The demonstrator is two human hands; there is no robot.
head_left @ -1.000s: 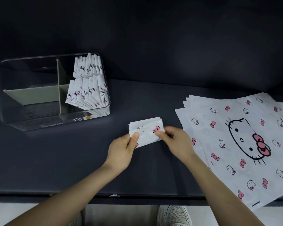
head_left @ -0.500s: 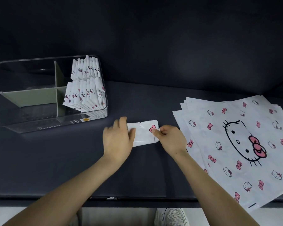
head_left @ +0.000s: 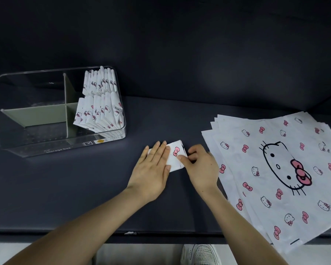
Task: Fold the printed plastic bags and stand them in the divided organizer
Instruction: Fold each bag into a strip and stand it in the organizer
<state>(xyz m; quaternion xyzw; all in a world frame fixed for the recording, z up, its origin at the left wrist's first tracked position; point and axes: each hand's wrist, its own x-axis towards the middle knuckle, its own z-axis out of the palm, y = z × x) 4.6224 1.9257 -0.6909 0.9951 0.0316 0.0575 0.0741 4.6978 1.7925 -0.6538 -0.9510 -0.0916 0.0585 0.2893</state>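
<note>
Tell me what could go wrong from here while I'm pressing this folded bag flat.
1. The folded bag may spring open when the left hand lifts off; only the right hand pinches one end.
2. The standing bags in the right compartments of the organizer already lean; squeezing another in could topple them.
3. The flat bag stack overhangs the front edge of the table beside the right forearm; a brush could slide sheets off.

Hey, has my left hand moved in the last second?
Yes. Judged against the organizer, the left hand slid forward and rightward onto the folded bag, now flat on it.
</note>
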